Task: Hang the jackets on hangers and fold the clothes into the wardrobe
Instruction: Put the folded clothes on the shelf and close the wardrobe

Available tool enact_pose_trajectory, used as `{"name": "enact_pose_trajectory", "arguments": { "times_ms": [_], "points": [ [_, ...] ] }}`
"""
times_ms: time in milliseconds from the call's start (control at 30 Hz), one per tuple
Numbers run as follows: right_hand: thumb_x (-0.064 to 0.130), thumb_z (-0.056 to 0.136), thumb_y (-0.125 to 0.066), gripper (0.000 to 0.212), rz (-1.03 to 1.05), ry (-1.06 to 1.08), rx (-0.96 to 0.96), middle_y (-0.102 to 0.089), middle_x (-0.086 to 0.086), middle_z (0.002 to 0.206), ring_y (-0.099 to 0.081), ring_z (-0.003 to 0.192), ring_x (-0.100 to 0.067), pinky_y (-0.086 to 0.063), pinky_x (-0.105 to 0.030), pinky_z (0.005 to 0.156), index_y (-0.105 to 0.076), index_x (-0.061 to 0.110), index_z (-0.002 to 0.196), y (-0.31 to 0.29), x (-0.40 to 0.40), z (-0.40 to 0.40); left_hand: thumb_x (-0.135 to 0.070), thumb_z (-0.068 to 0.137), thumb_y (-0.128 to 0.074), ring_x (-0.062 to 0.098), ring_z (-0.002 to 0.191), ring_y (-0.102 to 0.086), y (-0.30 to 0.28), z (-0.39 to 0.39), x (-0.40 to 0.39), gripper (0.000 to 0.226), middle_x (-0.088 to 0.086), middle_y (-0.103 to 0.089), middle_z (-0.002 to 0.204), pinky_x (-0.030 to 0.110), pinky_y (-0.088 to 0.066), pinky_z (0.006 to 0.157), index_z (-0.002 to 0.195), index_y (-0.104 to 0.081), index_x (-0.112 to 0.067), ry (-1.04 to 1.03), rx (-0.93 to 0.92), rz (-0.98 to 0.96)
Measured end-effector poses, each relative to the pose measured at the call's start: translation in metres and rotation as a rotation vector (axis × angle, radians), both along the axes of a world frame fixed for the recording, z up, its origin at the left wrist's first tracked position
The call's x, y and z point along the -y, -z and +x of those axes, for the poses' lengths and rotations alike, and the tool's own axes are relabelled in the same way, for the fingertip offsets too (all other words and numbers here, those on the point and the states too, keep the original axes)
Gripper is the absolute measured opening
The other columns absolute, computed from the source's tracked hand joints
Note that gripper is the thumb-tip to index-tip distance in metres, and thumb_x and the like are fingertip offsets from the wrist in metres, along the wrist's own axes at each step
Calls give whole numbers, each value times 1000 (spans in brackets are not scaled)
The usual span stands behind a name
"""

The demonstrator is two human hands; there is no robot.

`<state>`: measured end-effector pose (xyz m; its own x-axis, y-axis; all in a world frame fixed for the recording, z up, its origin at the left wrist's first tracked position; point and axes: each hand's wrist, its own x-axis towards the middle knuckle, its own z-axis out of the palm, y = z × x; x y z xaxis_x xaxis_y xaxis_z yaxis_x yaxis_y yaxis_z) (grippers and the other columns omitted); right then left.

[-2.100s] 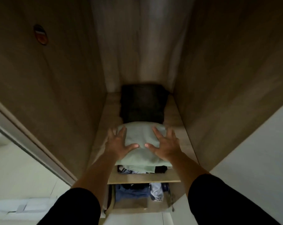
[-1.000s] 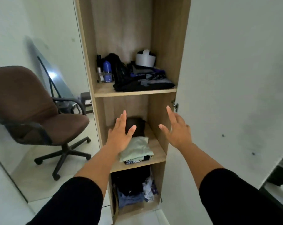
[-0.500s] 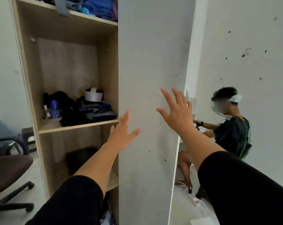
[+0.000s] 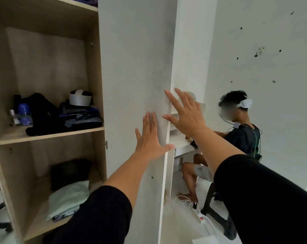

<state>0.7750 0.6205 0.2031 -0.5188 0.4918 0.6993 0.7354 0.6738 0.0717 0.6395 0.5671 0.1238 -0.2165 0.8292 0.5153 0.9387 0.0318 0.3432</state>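
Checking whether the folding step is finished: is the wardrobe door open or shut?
Open. The wardrobe door swings outward, leaving the shelves and the folded pale green garment exposed; the left hand lies flat against it.

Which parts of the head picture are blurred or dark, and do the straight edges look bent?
Head view: the left hand shows motion blur at its fingertips; the lower shelf with the pale green folded garment lies in shadow; the white wardrobe door leans from wide-angle distortion; the seated person's face is blurred out.
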Motion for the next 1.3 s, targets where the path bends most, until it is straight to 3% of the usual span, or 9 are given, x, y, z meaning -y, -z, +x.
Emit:
{"name": "enact_pose_trajectory", "arguments": {
  "times_ms": [100, 367, 600, 800, 1133, 1200, 1300],
  "points": [
    [68, 83, -26, 73, 15, -31, 20, -4, 6, 159, -6, 146, -24, -21, -50, 112, 3, 44, 146, -3, -8, 5, -64, 74, -60, 16, 140, 30, 0, 4, -5, 125, -1, 41, 148, 55, 6, 114, 137, 38, -20, -16, 0, -3],
    [69, 81, -39, 85, 3, 6, -12, 2, 5, 159, -4, 146, -24, -21, -50, 111, 9, 42, 145, -12, 15, -3, -53, 78, -61, 16, 142, 24, -3, 3, 19, 119, -1, 35, 151, 55, 3, 114, 140, 34, -17, -29, -9, -6],
    [72, 76, -44, 90, -7, -98, -28, -3, 3, 159, -10, 145, -27, -23, -51, 110, 5, 42, 146, -17, 74, -41, -57, 80, -58, 16, 144, 18, -1, -42, 83, 113, -7, 33, 152, 52, 8, 112, 143, 30, -22, -2, -61, -22],
    [71, 77, -47, 96, -10, -184, -54, -3, 1, 159, -10, 145, -27, -25, -53, 110, 7, 37, 148, -19, 135, -100, -53, 82, -55, 17, 146, 7, 0, -97, 152, 107, -7, 16, 157, 54, 8, 112, 142, 30, -26, -21, -103, -16],
    [58, 92, -36, 72, -48, -399, -42, -12, 6, 159, -14, 145, -27, -24, -59, 110, 9, 43, 146, -8, 190, -226, -39, 86, -58, 16, 145, -14, 6, -199, 247, 104, -6, -8, 159, 52, 2, 114, 141, 30, -31, -180, -96, 87],
    [59, 92, -36, 72, -87, -415, -36, -10, 6, 159, -12, 145, -27, -22, -60, 111, 10, 43, 146, -7, 194, -252, -39, 88, -57, 15, 146, -10, 7, -220, 258, 106, -6, -5, 159, 54, -1, 116, 136, 37, -32, -213, -122, 88],
    [58, 93, -36, 72, -125, -431, -26, -1, 5, 160, -5, 146, -28, -15, -58, 112, 9, 41, 147, -4, 198, -289, -43, 89, -51, 14, 145, 11, 12, -255, 266, 100, -7, 12, 158, 56, -7, 116, 136, 36, -29, -326, -284, 106]
  ]
}}
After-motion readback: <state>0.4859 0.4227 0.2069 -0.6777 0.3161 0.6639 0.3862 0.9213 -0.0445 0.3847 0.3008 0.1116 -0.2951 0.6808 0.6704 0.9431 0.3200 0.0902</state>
